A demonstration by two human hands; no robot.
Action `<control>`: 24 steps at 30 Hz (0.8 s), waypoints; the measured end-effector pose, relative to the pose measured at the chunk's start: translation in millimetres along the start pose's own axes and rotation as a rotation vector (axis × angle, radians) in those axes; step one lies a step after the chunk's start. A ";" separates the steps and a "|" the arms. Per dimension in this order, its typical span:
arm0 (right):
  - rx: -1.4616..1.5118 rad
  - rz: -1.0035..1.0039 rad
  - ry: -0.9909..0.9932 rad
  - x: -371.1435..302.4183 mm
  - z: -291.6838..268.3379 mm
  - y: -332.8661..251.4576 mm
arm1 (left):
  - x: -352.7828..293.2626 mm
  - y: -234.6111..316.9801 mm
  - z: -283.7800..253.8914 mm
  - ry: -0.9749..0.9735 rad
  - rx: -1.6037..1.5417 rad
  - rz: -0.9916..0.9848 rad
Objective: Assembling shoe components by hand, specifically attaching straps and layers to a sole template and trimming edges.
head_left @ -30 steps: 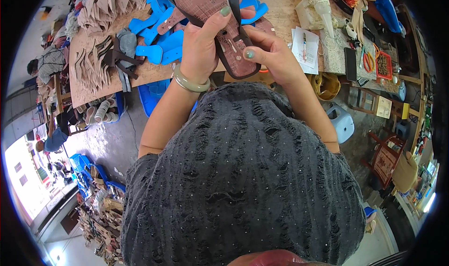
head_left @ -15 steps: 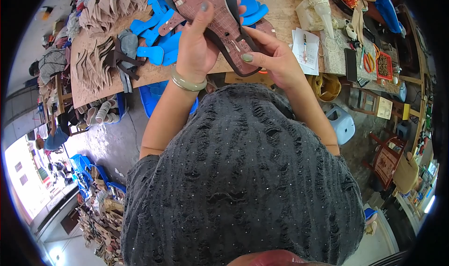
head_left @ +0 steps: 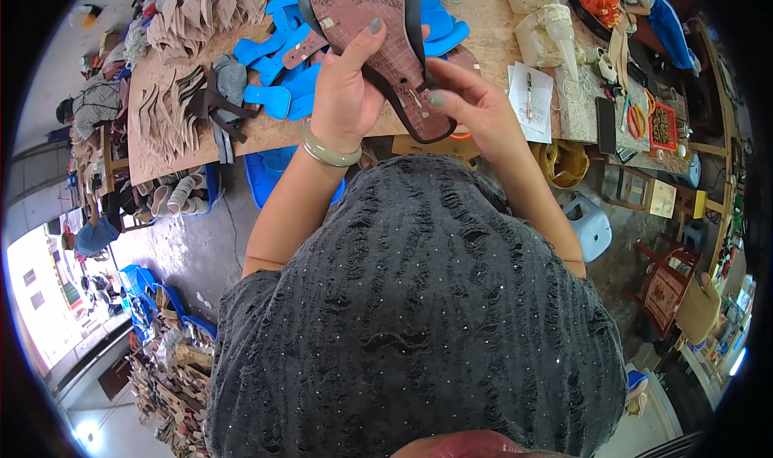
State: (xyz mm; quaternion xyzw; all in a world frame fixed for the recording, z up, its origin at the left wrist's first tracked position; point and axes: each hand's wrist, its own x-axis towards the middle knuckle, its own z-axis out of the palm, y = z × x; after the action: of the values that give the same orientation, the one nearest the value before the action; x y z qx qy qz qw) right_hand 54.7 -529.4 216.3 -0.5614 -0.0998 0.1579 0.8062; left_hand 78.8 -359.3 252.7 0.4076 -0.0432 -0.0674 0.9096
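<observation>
here's the reddish-brown sole (head_left: 398,51), up in both hands over the table (head_left: 493,35)!
left hand (head_left: 342,100) wrapped round it, thumb on its face; right hand (head_left: 477,110) nearly closed, pinching near the narrow end. looks light, firm yet bendy, hardly fragile: best taken by its dark rim.

No words or numbers can be clearly read: the small writing on the white paper (head_left: 541,108) is too tiny, and the dark printed marks on the reddish-brown sole (head_left: 394,51) are unclear.
</observation>
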 end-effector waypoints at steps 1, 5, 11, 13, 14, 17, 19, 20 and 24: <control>-0.061 -0.107 0.056 3.7 0.5 -1.2 | -0.7 -2.3 2.1 -0.006 -0.001 -0.001; -0.238 -0.164 0.162 22.4 4.9 -7.7 | -4.0 -16.6 4.5 0.036 0.125 0.078; -0.529 -0.376 0.337 32.3 25.3 3.8 | -4.3 -39.7 -1.6 0.084 0.304 0.204; -0.955 -0.663 0.404 31.2 30.1 10.1 | -3.0 -41.6 1.8 0.121 0.308 0.260; -1.040 -0.643 0.347 25.6 35.3 5.5 | -2.3 -37.8 8.1 0.160 0.202 0.225; -1.264 -0.808 0.280 22.9 43.0 19.4 | -3.0 -32.1 5.9 0.191 0.119 0.140; -1.262 -0.784 0.237 19.9 46.3 22.5 | -4.1 -28.8 -0.2 0.185 0.143 0.091; -1.303 -0.788 0.206 16.0 48.9 22.7 | -4.4 -27.7 -3.4 0.173 0.130 0.098; -1.390 -0.766 0.050 -1.7 58.0 11.0 | 2.5 -15.9 -20.6 0.067 0.057 0.049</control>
State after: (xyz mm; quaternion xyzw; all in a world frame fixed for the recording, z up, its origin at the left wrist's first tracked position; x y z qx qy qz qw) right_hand 32.0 -475.7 226.3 -0.8661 -0.3435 -0.2414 0.2714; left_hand 82.6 -355.0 227.1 0.4342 -0.0247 -0.0301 0.9000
